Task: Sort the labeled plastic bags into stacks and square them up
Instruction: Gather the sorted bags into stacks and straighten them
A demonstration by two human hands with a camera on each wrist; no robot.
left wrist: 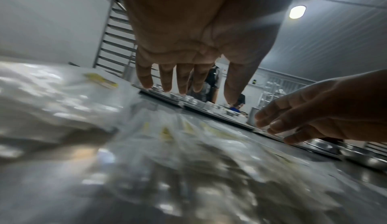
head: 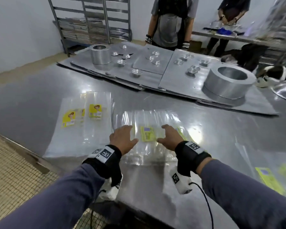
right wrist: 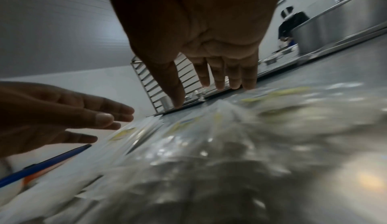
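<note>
A loose pile of clear plastic bags (head: pixel 155 116) with a green-yellow label (head: pixel 148 136) lies mid-table in the head view. My left hand (head: pixel 122 138) and right hand (head: pixel 169 137) hover over its near part, one on each side of the label, fingers straight and spread. The left wrist view shows the left hand (left wrist: pixel 184 78) above the bags (left wrist: pixel 188 144), holding nothing. The right hand (right wrist: pixel 217 75) likewise holds nothing over the pile (right wrist: pixel 230 136). A second stack (head: pixel 82 123) with yellow portrait labels lies to the left. More green-labelled bags (head: pixel 271 177) lie at the right.
Flat metal trays (head: pixel 177 76) with small metal cups cross the far side of the steel table (head: pixel 31 96). Two large metal rings (head: pixel 228 83) (head: pixel 100 53) stand on them. Two people stand beyond, with a rack (head: pixel 89 22) by the wall. The table's edge runs along the lower left.
</note>
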